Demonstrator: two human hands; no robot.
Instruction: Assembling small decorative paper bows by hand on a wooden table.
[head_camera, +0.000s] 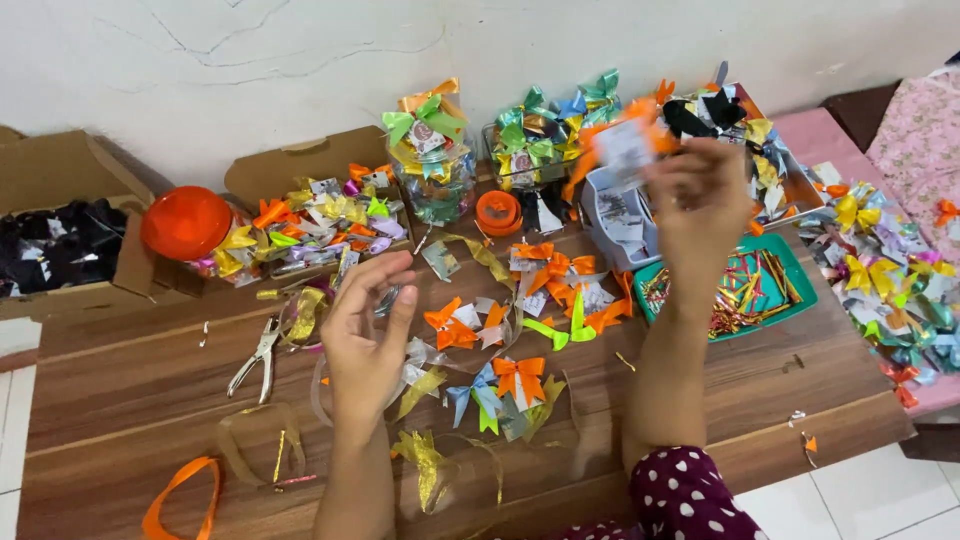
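My right hand (702, 197) is raised over the back of the wooden table (120, 400) and pinches an orange ribbon bow on a small white card (622, 145), which is blurred. My left hand (365, 320) hovers palm-up above the table's middle with fingers spread, holding nothing that I can make out. Several finished bows in orange, green and blue (520, 310) lie on cards between the two hands. Loose gold ribbon (425, 460) lies near my left forearm.
A metal hole punch (258, 355) lies at the left, with an orange ribbon loop (180, 495) by the front edge. At the back stand an orange lid (185, 222), a cardboard tray of bows (310, 225), a bow-topped jar (432, 165), and a green tray of twist ties (750, 290).
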